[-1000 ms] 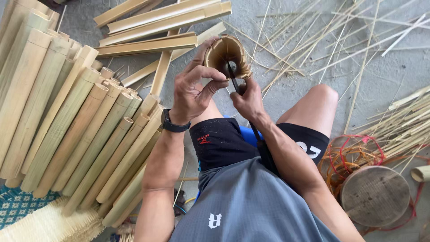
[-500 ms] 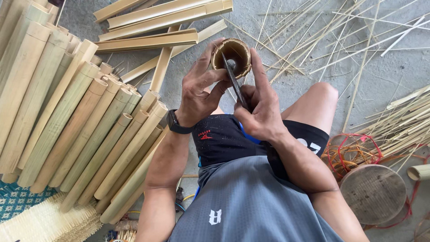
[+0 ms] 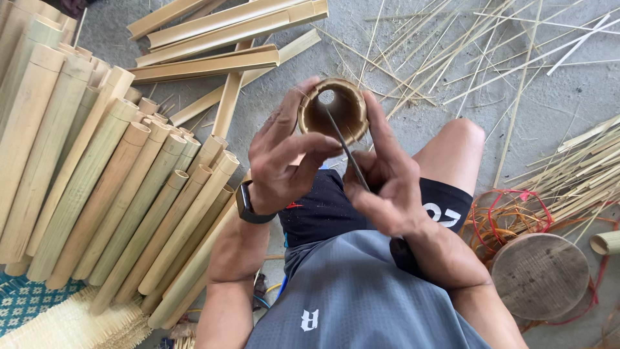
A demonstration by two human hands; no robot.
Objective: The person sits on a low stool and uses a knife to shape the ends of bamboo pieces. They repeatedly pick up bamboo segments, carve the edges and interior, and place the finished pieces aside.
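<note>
The bamboo tube's [image 3: 333,111] lower length is hidden behind both hands, the blade's [image 3: 347,155] handle is swallowed by the right hand [image 3: 387,184], and the bamboo poles [image 3: 84,168] are cut off at the left edge.

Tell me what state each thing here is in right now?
Bamboo tube: hollow, held with its open end toward the camera.
Knife blade: tip inside the tube's mouth.
Left hand: gripping the tube.
Right hand: closed on the knife.
Bamboo poles: whole, stacked.
Split slats: piled flat.
</note>
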